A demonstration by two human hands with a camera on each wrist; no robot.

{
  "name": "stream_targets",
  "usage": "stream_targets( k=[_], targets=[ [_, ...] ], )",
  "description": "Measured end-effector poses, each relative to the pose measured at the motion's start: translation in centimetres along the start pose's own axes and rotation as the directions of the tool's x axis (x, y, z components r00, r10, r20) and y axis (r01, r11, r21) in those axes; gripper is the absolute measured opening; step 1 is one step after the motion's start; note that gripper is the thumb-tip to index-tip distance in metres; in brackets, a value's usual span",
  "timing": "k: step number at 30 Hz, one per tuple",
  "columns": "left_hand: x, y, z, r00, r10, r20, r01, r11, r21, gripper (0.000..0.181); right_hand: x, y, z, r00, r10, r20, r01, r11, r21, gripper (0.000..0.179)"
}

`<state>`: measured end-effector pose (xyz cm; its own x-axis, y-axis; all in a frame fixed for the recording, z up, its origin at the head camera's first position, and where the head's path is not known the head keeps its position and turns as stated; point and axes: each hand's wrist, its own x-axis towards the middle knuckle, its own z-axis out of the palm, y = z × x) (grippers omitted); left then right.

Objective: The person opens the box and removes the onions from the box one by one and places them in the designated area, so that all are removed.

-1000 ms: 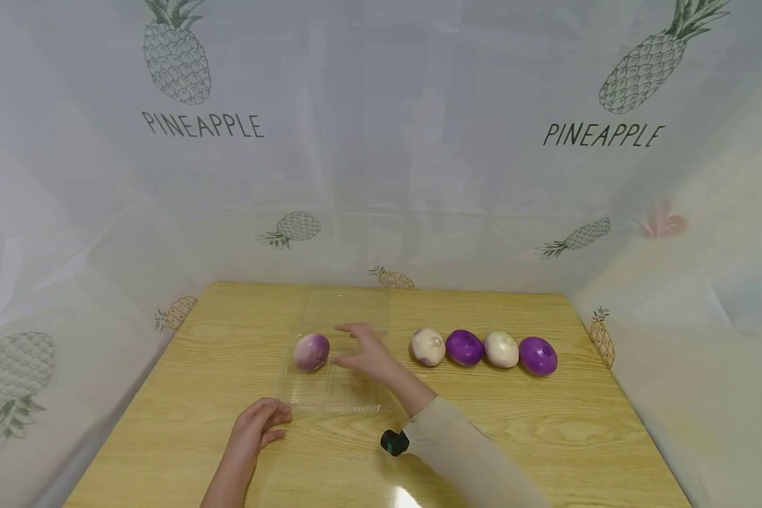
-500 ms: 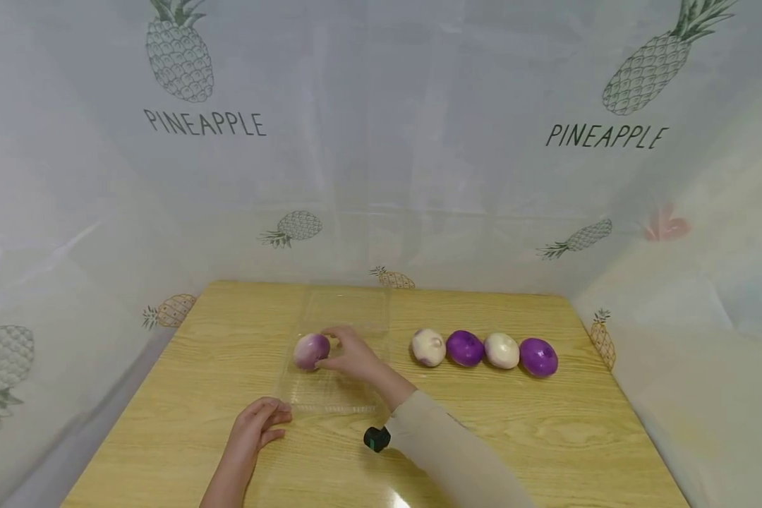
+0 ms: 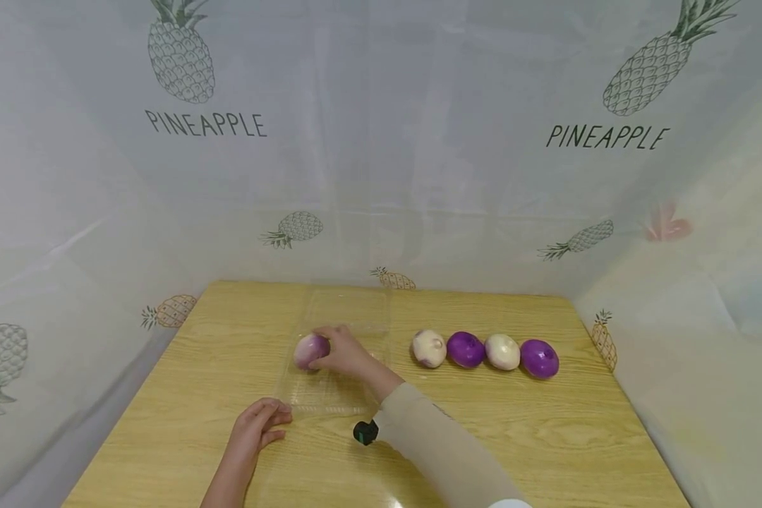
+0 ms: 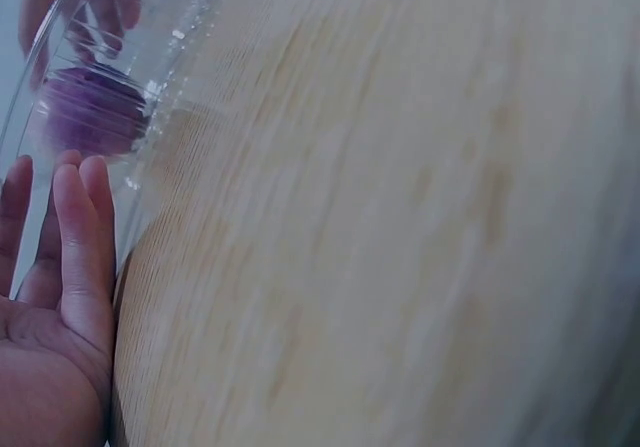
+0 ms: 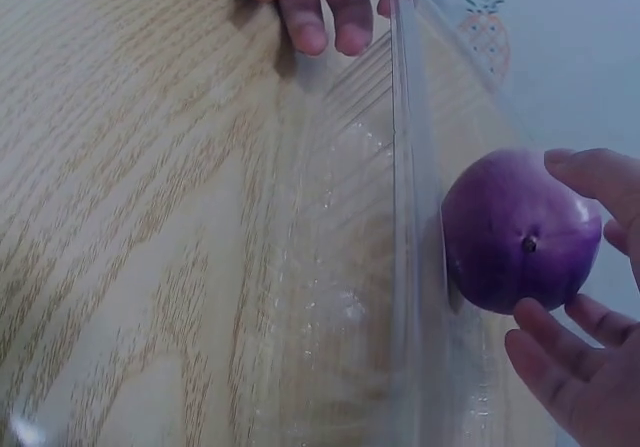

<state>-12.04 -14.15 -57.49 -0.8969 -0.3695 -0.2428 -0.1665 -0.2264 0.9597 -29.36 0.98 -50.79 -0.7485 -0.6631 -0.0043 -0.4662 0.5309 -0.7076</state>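
A round purple-and-white vegetable [image 3: 305, 352], turnip-like and glossy, sits inside the left part of a clear plastic clamshell box [image 3: 336, 408]. My right hand [image 3: 349, 356] grips it from the right, thumb on one side and fingers on the other; the right wrist view shows the purple end of the vegetable [image 5: 515, 232] between them. At the box's front left corner rests my left hand [image 3: 257, 427], its fingertips at the rim. Those fingers look nearly straight in the left wrist view, where the vegetable [image 4: 92, 110] shows through the clear wall.
To the right of the box several similar vegetables stand in a row: a whitish one [image 3: 428, 348], a purple one [image 3: 466, 349], then another pale and another purple. The box's lid [image 3: 349, 303] lies folded back toward the pineapple-print curtain [image 3: 381, 176].
My right hand has moved left to the purple-and-white vegetable and closed its thumb and fingers on it. The left hand has stayed at the box corner.
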Motion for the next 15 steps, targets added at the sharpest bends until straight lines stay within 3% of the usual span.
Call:
stream_targets(
  k=[3,15],
  targets=[
    [-0.07,0.03,0.04,1.0,-0.001,-0.001,0.001,1.0,-0.006,0.023,0.24,-0.06,0.18,1.0,0.014,0.008,-0.014,1.0,-0.025,0.07],
    [-0.06,-0.13,0.05,1.0,-0.001,-0.006,0.001,1.0,-0.007,0.023,-0.02,-0.43,0.6,0.998,0.054,-0.026,-0.053,0.998,0.041,0.064]
  ],
)
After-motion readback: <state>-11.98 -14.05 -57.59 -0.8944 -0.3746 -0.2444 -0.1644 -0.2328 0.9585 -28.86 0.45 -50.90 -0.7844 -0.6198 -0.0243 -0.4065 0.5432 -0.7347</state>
